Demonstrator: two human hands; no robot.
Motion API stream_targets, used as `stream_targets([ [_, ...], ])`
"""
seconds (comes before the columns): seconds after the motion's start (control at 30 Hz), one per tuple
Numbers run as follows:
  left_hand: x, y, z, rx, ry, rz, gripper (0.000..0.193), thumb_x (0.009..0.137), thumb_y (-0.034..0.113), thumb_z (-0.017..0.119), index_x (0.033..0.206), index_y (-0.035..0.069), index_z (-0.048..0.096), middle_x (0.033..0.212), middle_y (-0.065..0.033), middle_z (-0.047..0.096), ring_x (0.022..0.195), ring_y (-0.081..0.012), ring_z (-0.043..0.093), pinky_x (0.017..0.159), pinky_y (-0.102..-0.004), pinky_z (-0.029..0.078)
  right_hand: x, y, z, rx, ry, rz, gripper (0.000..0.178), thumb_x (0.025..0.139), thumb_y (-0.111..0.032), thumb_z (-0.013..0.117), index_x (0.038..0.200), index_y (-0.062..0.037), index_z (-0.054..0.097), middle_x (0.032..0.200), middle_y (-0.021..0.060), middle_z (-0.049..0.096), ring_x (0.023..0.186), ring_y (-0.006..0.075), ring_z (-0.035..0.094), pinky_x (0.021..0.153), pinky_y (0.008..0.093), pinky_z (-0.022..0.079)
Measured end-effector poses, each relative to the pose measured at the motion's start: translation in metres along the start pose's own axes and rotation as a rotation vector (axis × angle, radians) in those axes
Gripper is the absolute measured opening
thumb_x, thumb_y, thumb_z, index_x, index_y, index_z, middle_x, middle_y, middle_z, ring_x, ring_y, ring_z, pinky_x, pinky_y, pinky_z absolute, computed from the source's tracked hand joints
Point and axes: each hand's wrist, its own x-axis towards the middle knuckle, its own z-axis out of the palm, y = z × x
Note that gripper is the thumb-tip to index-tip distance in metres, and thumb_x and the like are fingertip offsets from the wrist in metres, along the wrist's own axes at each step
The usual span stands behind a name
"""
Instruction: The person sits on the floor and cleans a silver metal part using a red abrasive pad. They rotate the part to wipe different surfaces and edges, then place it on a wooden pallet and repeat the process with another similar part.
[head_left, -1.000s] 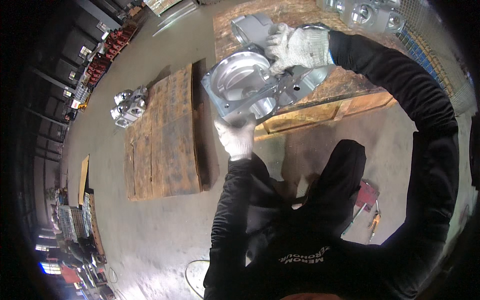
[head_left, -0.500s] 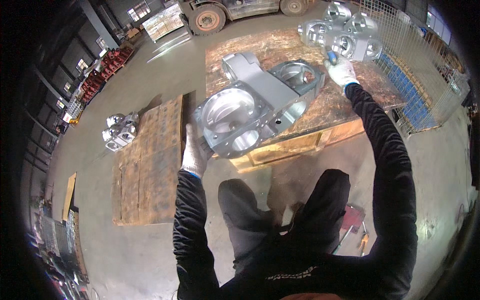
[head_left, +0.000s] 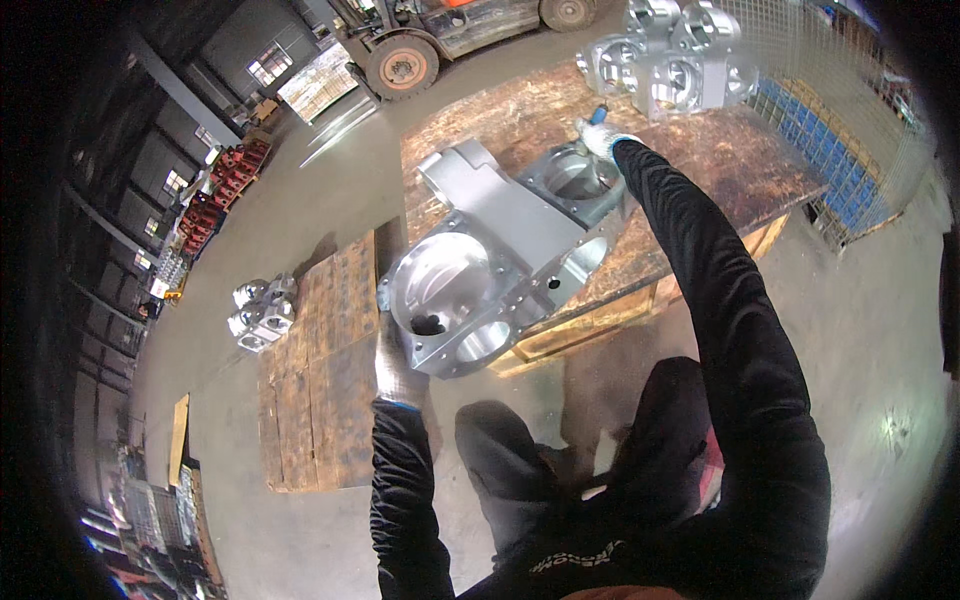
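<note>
A large silver machined metal housing [head_left: 510,215] with round bores lies across the near left corner of a worn wooden work table [head_left: 735,165], its near end jutting past the edge. My left hand [head_left: 400,372], in a white knit glove, grips that near end from the left side; its fingertips are hidden behind the metal. Over the bore at the housing's far right end, my gloved right hand [head_left: 604,140] is closed round a blue-handled tool [head_left: 599,114]. The handle's end sticks up above the fist, and the tool's working tip is hard to make out at the bore.
Several similar housings [head_left: 675,65] stand at the table's far right, beside a wire mesh cage [head_left: 830,150]. To the left, another housing [head_left: 263,312] sits by a low wooden platform [head_left: 320,370]. A forklift [head_left: 430,45] is parked beyond the table.
My right hand has moved left with the blue-handled tool, from beside the far housings to the near housing's right bore. My left hand stays at the near end. The view has shifted slightly.
</note>
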Motion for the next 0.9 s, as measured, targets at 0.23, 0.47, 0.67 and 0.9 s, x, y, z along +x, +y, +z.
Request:
stream_targets([
  [0.23, -0.008, 0.012, 0.040, 0.501, 0.178, 0.291, 0.070, 0.109, 0.057, 0.040, 0.147, 0.000, 0.049, 0.139, -0.0157, 0.059, 0.116, -0.0274, 0.063, 0.098, -0.0398, 0.055, -0.059, -0.006, -0.006, 0.181, 0.208, 0.096, 0.079, 0.102, -0.067, 0.029, 0.104, -0.0004, 0.072, 0.084, 0.0166, 0.073, 0.085, 0.0282, 0.073, 0.083, 0.0430, 0.053],
  [0.47, -0.009, 0.014, 0.107, 1.042, 0.346, 0.523, 0.058, 0.111, 0.047, 0.045, 0.137, -0.003, 0.056, 0.120, -0.0155, 0.067, 0.098, -0.0212, 0.065, 0.082, -0.0321, 0.055, -0.122, 0.096, 0.025, 0.648, 0.581, 0.203, 0.077, 0.100, -0.067, 0.039, 0.120, 0.0007, 0.071, 0.112, 0.0241, 0.073, 0.113, 0.0357, 0.069, 0.097, 0.0441, 0.051],
  [0.67, 0.031, 0.030, 0.069, 1.152, 0.167, 0.548, 0.062, 0.113, 0.047, 0.036, 0.145, -0.004, 0.052, 0.137, -0.0196, 0.061, 0.124, -0.0265, 0.059, 0.108, -0.0405, 0.045, -0.186, 0.100, 0.084, 1.239, 0.968, 0.036, 0.055, 0.103, -0.055, 0.054, 0.097, -0.0029, 0.070, 0.078, 0.0045, 0.067, 0.072, 0.0153, 0.062, 0.068, 0.0349, 0.050],
  [0.9, 0.023, -0.057, 0.002, 0.650, 0.089, 0.841, 0.091, 0.105, 0.072, 0.018, 0.145, -0.004, 0.050, 0.139, -0.0210, 0.060, 0.124, -0.0306, 0.059, 0.109, -0.0449, 0.046, -0.175, 0.098, 0.090, 0.661, 1.103, -0.235, 0.047, 0.106, -0.045, 0.057, 0.119, -0.0008, 0.065, 0.097, 0.0114, 0.066, 0.091, 0.0206, 0.061, 0.083, 0.0388, 0.050],
])
